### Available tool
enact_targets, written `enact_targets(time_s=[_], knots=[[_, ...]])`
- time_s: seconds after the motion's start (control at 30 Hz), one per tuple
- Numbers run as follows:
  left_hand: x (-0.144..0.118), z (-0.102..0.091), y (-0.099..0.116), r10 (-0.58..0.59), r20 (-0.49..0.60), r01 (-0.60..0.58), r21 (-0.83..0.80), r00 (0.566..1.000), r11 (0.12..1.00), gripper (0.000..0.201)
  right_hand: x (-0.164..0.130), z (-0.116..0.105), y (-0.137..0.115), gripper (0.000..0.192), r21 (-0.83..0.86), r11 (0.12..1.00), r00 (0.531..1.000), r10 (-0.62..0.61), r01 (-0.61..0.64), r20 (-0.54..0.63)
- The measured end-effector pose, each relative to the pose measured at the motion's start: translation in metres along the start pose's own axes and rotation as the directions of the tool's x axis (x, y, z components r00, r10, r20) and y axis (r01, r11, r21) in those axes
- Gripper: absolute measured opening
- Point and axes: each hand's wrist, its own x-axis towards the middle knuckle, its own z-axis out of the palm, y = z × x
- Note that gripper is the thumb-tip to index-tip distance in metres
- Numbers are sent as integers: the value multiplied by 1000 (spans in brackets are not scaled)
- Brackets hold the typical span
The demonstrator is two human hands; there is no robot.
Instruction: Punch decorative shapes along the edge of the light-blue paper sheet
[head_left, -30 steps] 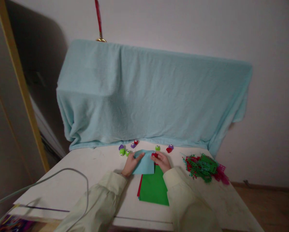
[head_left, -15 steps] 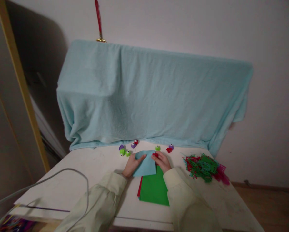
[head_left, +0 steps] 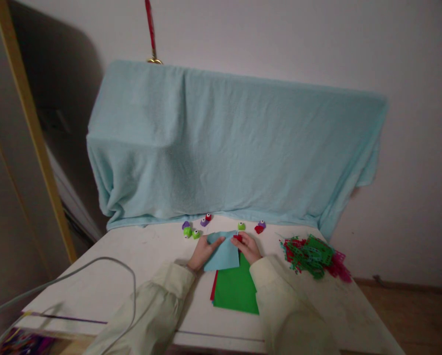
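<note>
A light blue sheet of paper [head_left: 224,254] is held up over the table between my hands. My left hand [head_left: 202,252] pinches its left side, thumb lying on top. At the sheet's upper right corner, my right hand [head_left: 249,246] grips a small red piece [head_left: 238,238], whose exact kind I cannot make out; it touches or sits over the paper's corner. Below lies a stack of square sheets, with a green sheet [head_left: 236,291] on top and a red edge [head_left: 214,286] showing at the left.
Small coloured pieces with eye-like spots lie behind my hands: green ones [head_left: 187,231], a purple one [head_left: 203,222], a red one [head_left: 258,229]. A pile of green, red and pink perforated plastic shapes [head_left: 310,256] sits at right. A grey cable [head_left: 106,258] loops at left; a blue cloth [head_left: 236,148] hangs behind.
Almost nothing differs. Both hands keep their hold, and the blue sheet has shifted only very slightly.
</note>
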Motion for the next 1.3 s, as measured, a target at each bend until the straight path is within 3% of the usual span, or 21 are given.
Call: enact_targets(time_s=[0.23, 0.57, 0.87, 1.07, 1.3], knots=[[1, 0, -2, 15, -12, -15, 18, 1000, 1000, 48, -1, 0, -2, 41, -9, 1000, 1000, -11, 11, 27], [2, 1, -4, -9, 7, 8, 38, 1000, 999, 49, 0, 1, 4, 41, -57, 997, 998, -57, 56, -26], [-1, 4, 4, -4, 48, 8, -89, 999, 996, 53, 3, 0, 14, 39, -85, 992, 991, -103, 96, -89], [0, 3, 2, 5, 50, 0, -95, 999, 995, 53, 4, -2, 15, 39, -71, 992, 991, -108, 102, -81], [4, -1, -3, 34, 4, -34, 10, 999, 999, 50, 6, 0, 18, 42, 7, 996, 995, -94, 94, -19]])
